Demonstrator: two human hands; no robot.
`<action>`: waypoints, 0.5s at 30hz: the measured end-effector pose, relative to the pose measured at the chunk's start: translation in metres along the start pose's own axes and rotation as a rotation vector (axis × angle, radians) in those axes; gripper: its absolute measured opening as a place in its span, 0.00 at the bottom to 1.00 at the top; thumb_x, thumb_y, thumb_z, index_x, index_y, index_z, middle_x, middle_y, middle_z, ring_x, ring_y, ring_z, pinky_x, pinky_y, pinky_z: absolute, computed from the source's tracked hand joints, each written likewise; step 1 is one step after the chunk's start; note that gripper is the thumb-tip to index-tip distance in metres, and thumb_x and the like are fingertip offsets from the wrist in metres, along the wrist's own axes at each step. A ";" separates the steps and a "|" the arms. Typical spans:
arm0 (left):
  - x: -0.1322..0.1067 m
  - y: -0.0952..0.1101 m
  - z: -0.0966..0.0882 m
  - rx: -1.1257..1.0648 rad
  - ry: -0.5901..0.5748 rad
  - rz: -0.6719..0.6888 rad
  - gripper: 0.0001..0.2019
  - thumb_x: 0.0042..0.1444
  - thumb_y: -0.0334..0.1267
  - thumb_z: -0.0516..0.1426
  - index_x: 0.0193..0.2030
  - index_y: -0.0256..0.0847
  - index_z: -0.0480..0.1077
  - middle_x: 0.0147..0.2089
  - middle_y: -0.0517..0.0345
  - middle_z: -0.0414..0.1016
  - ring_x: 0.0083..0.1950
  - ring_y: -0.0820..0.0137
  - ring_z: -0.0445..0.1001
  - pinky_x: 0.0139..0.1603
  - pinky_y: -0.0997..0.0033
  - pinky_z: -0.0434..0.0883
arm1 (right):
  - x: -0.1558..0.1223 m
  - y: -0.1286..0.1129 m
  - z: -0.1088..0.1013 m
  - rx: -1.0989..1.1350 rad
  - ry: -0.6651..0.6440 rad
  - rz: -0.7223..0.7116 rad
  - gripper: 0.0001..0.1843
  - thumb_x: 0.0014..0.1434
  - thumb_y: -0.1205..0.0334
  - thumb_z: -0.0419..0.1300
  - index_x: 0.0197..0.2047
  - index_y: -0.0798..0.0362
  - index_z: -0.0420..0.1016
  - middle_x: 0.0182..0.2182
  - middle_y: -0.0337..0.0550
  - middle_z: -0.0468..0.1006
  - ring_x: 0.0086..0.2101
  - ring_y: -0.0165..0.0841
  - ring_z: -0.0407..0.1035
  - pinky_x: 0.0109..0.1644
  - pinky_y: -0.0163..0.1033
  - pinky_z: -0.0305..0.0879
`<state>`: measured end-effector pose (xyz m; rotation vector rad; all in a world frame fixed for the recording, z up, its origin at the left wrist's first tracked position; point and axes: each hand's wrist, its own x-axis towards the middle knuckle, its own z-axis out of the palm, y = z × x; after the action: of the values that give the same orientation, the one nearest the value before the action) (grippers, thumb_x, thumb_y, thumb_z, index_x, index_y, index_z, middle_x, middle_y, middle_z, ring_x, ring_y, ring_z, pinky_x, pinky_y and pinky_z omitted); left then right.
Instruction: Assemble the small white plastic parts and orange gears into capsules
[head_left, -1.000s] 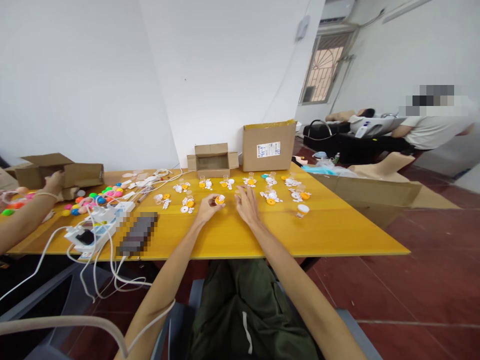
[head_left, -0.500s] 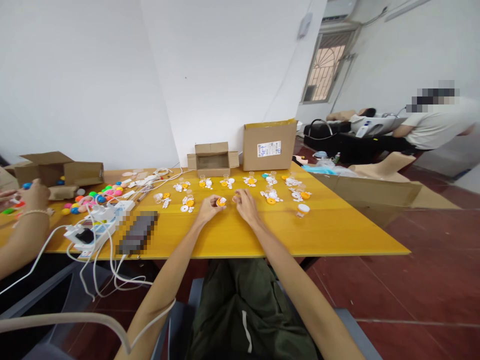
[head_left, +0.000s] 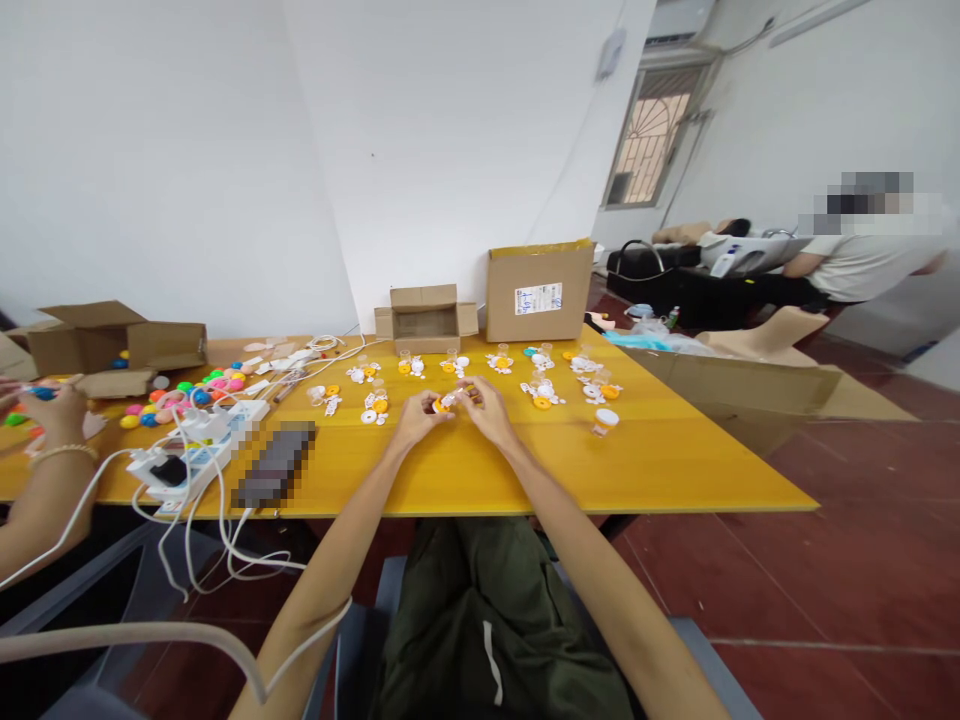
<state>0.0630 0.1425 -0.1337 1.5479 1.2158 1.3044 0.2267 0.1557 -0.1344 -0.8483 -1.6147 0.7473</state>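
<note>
Plastic, cardboard and a shiny yellow top.

The table [head_left: 675, 460] had a smooth, glossy yellow top, laminate by its look, that caught the light. Over the table's middle, the small piece [head_left: 444, 403] looked like smooth orange and white plastic, as did the loose parts [head_left: 541, 392] on the table behind it. At the table's far edge, the tall box [head_left: 536, 270] and the low box [head_left: 426, 318] were matt brown cardboard; the tall one bore a white paper label [head_left: 537, 298]. Toward the table's left end lay a glossy white plastic power strip [head_left: 187, 462], smooth white cables [head_left: 225, 545] and bright, smooth balls [head_left: 196, 398]. Below the table, the floor tiles [head_left: 825, 590] were dark red with a slight sheen, and the trousers [head_left: 480, 620] were matt green cloth.
</note>
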 end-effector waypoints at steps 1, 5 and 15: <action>0.000 0.000 0.000 0.001 -0.005 0.005 0.15 0.34 0.35 0.72 0.30 0.39 0.74 0.28 0.62 0.78 0.31 0.69 0.76 0.38 0.69 0.73 | -0.001 0.000 0.001 -0.002 -0.018 -0.005 0.09 0.56 0.55 0.60 0.39 0.47 0.76 0.41 0.43 0.79 0.36 0.36 0.72 0.40 0.40 0.70; 0.000 -0.002 0.000 0.001 -0.016 0.013 0.15 0.34 0.35 0.72 0.31 0.39 0.74 0.28 0.63 0.78 0.32 0.69 0.76 0.39 0.69 0.73 | -0.002 -0.001 0.002 -0.009 -0.089 -0.024 0.08 0.54 0.55 0.61 0.38 0.47 0.77 0.40 0.42 0.79 0.37 0.35 0.72 0.42 0.40 0.70; -0.001 0.003 -0.001 -0.064 -0.029 0.002 0.18 0.35 0.40 0.73 0.34 0.39 0.76 0.32 0.59 0.80 0.34 0.69 0.77 0.41 0.68 0.74 | 0.000 -0.002 0.000 0.084 -0.086 0.051 0.10 0.51 0.53 0.64 0.36 0.47 0.76 0.40 0.41 0.78 0.36 0.34 0.73 0.43 0.40 0.71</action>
<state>0.0623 0.1403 -0.1311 1.5180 1.1443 1.3044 0.2262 0.1543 -0.1331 -0.8084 -1.6310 0.8920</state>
